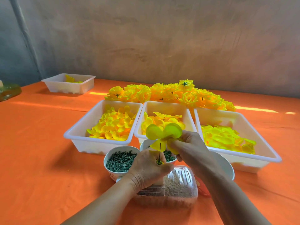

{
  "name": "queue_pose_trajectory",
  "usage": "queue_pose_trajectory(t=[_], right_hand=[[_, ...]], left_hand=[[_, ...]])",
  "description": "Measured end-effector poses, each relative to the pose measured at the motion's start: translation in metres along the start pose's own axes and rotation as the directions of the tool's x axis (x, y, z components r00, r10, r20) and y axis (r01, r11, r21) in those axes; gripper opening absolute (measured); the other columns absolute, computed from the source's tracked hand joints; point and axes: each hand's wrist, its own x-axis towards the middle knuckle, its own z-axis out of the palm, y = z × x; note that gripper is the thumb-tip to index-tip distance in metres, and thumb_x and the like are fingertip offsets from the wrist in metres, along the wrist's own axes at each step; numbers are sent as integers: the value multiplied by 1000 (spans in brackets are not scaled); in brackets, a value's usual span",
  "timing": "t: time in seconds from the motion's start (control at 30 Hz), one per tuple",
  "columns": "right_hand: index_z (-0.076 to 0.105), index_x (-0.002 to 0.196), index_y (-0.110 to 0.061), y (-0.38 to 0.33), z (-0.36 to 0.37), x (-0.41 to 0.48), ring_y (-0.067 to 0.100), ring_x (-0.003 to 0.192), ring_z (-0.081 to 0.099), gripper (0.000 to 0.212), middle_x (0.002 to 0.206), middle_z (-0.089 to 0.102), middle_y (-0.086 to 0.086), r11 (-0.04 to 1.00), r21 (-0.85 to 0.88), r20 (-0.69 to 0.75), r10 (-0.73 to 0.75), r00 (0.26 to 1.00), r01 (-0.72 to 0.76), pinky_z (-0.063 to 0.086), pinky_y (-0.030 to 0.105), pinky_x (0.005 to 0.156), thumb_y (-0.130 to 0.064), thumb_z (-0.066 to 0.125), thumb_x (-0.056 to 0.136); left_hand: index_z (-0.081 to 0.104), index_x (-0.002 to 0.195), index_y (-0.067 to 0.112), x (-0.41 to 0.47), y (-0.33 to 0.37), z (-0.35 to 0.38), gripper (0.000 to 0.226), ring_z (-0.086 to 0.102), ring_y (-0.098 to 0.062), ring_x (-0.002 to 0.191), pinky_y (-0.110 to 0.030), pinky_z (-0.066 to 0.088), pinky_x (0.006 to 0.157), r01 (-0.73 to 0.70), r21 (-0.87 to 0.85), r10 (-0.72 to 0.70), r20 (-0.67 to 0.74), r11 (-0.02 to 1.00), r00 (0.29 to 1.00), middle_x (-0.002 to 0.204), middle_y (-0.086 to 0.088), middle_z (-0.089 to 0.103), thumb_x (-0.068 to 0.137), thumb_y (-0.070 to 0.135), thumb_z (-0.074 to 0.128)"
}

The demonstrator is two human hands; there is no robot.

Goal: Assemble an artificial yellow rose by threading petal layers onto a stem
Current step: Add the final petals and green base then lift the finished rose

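My left hand [148, 168] grips the base of a thin dark stem [160, 151] that points upward, with a small yellow and green piece at its foot. My right hand [189, 147] pinches a yellow petal layer [163, 132] with several round lobes, held just above the stem's tip. Both hands hover over two small bowls and a clear plastic box. Behind them, three white trays hold loose yellow petals: left tray [73, 135], middle tray [189, 115], right tray [259, 146].
A bowl of dark green plastic pieces [121, 159] sits left of my hands; a second bowl [168, 155] is partly hidden. A clear lidded box [175, 187] lies nearest me. Finished yellow roses [170, 93] pile behind the trays. Another white tray [69, 83] stands far left on the orange cloth.
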Motion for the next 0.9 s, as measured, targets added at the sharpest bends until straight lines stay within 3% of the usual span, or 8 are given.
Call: queue_pose_trajectory(t=[0.1, 0.23, 0.4, 0.5, 0.57, 0.63, 0.77, 0.9], right_hand=[[72, 63, -28, -7, 1, -3, 9, 45, 38, 12, 50, 47, -4, 999, 43, 39, 14, 999, -16, 33, 20, 45, -26, 62, 69], [73, 64, -27, -9, 0, -7, 7, 43, 42, 26, 53, 51, -4, 995, 97, 84, 9, 996, -17, 36, 18, 42, -17, 66, 87], [75, 73, -28, -7, 1, -11, 5, 50, 44, 22, 56, 53, -7, 997, 65, 123, -54, 991, 47, 36, 20, 47, -16, 65, 89], [74, 73, -31, -7, 1, -13, -2, 51, 47, 21, 56, 58, -12, 994, 50, 144, -100, 984, 94, 38, 13, 49, -17, 66, 87], [73, 73, -29, -6, 2, -13, 1, 52, 46, 13, 56, 57, -10, 994, 31, 149, -108, 983, 105, 38, 15, 50, -24, 63, 79], [73, 74, -28, -4, 2, -13, 3, 53, 46, 13, 56, 55, -9, 994, 12, 139, -111, 984, 110, 39, 18, 52, -29, 60, 75], [74, 76, -33, -5, 1, -14, 1, 52, 47, 15, 55, 56, -11, 988, -1, 141, -151, 979, 152, 38, 15, 52, -28, 60, 77], [75, 85, -34, -5, 0, -16, 7, 57, 43, 18, 58, 53, -1, 970, -68, 127, -222, 967, 232, 36, 21, 55, -29, 58, 79]], left_hand=[[61, 63, 6, 0, 0, -1, 45, 44, -13, 56, -34, 44, 59, -4, 47, 4, 4, 999, 1000, 63, -14, 61, 65, 51, 59], [57, 64, 5, 0, -2, 1, 43, 41, -17, 54, -38, 44, 61, -18, 23, 18, -29, 1000, 999, 53, -5, 52, 66, 48, 60], [49, 52, 6, 2, -6, 4, 45, 32, -11, 50, -38, 37, 55, -50, 67, 53, -56, 997, 997, 46, 6, 39, 71, 44, 63], [53, 55, 6, 2, -4, 5, 42, 36, -11, 50, -37, 38, 57, -61, 77, 66, -64, 995, 996, 49, 0, 46, 71, 45, 61], [53, 58, 6, 2, -2, 5, 38, 38, -10, 50, -33, 38, 57, -76, 57, 79, -68, 996, 994, 52, -11, 53, 71, 41, 58], [50, 56, 9, 2, 0, 5, 34, 39, -9, 48, -17, 32, 55, -106, 70, 111, -75, 992, 991, 52, -16, 55, 71, 38, 57], [44, 53, 17, 2, 1, 4, 29, 40, -6, 45, -12, 25, 53, -147, 119, 158, -93, 982, 983, 44, 8, 38, 71, 35, 58], [45, 51, 15, 3, 0, 5, 32, 40, -12, 46, -18, 31, 52, -167, 129, 182, -117, 978, 976, 42, 5, 38, 73, 32, 61]])
